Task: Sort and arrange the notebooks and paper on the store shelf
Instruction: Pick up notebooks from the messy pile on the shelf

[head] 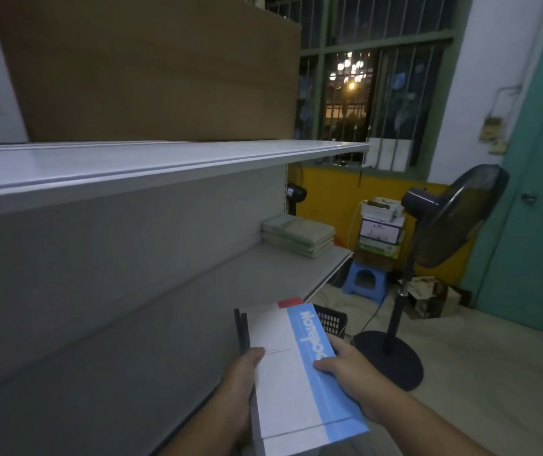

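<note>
Both hands, left hand (243, 373) and right hand (352, 373), hold a notebook stack (296, 366) by its sides, each grip clamped on it, above the lower shelf (197, 307). Green notebooks (298, 235) lie farther along (near the end). Loose lower books could slip out.

The lower shelf (257, 278) bears stacked green notebooks (298, 235) (far end).

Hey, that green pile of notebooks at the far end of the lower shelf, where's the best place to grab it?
Likely from the open aisle side, one hand on each side edge, lifting the whole green notebook stack: it lies flat near the back panel, under the upper shelf.
</note>
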`<state>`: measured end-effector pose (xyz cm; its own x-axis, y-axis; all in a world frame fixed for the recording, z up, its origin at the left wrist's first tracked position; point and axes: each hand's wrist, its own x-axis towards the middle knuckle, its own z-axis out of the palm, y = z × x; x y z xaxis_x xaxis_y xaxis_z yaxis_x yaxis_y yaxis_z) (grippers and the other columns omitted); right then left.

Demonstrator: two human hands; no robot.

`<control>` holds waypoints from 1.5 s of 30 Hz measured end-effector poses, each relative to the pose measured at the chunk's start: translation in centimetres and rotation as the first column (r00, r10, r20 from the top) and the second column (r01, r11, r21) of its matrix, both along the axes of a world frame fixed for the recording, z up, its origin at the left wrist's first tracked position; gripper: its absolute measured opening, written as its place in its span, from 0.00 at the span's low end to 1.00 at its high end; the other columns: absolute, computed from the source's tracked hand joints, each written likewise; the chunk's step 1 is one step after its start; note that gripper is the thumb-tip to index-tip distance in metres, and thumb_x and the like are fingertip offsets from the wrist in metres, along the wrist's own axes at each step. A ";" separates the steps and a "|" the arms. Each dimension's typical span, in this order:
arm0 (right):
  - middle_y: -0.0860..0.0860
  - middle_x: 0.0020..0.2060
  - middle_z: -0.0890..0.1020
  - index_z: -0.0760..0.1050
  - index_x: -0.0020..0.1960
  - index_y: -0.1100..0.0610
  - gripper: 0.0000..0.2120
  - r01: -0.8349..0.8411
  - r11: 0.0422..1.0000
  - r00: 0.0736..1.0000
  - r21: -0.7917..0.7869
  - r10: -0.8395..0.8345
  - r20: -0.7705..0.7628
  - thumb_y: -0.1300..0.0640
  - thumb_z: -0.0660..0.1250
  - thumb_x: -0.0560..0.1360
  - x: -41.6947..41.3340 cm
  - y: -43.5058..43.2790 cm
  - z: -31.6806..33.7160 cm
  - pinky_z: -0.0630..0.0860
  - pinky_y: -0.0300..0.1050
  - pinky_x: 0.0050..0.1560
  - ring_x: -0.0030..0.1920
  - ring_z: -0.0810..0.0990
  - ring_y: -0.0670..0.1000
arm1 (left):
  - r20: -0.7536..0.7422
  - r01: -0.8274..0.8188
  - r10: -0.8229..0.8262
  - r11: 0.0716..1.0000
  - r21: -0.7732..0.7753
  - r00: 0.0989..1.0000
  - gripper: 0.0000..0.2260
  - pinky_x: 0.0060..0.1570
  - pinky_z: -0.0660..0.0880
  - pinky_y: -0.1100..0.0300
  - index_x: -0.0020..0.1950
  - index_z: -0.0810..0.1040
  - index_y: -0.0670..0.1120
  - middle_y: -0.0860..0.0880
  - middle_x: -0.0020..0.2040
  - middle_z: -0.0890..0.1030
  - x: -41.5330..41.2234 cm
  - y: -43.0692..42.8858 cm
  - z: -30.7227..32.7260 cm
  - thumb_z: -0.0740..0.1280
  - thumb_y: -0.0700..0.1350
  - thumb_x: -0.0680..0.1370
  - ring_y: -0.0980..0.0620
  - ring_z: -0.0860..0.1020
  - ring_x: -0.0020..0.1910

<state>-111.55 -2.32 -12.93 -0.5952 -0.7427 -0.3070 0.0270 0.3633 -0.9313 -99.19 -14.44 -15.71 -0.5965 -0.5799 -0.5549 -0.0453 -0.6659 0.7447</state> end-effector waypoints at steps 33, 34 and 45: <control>0.56 0.53 0.75 0.73 0.58 0.60 0.11 -0.438 0.834 0.635 0.335 0.551 -0.542 0.59 0.61 0.77 -27.0 -30.6 -2.5 0.70 0.41 0.44 0.51 0.77 0.55 | 0.699 0.556 0.340 0.431 -0.710 0.629 0.42 0.71 0.54 0.58 0.77 0.51 0.59 0.56 0.78 0.40 -21.0 -16.5 -2.4 0.65 0.69 0.68 0.49 0.48 0.75; 0.56 0.56 0.76 0.72 0.61 0.61 0.13 -0.469 0.821 0.604 0.326 0.567 -0.561 0.59 0.62 0.77 -27.3 -31.0 -2.6 0.69 0.39 0.44 0.53 0.77 0.55 | 0.695 0.564 0.372 0.408 -0.718 0.615 0.42 0.71 0.54 0.60 0.76 0.52 0.59 0.56 0.78 0.41 -21.0 -16.6 -2.8 0.61 0.72 0.66 0.50 0.49 0.74; 0.52 0.52 0.79 0.77 0.59 0.55 0.16 -0.621 0.782 0.591 0.052 0.510 -0.624 0.59 0.66 0.72 -29.8 -31.6 -6.3 0.77 0.49 0.54 0.54 0.78 0.55 | 0.674 0.485 0.583 0.473 -0.736 0.454 0.53 0.70 0.56 0.61 0.74 0.57 0.56 0.57 0.71 0.63 -22.2 -15.3 -2.7 0.53 0.81 0.54 0.55 0.59 0.71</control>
<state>-141.38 -33.94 -19.21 -0.0492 -0.9943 0.0941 -0.6890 -0.0344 -0.7240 -121.34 -29.76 -18.39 -0.1369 -0.9886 0.0624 -0.9002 0.1505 0.4088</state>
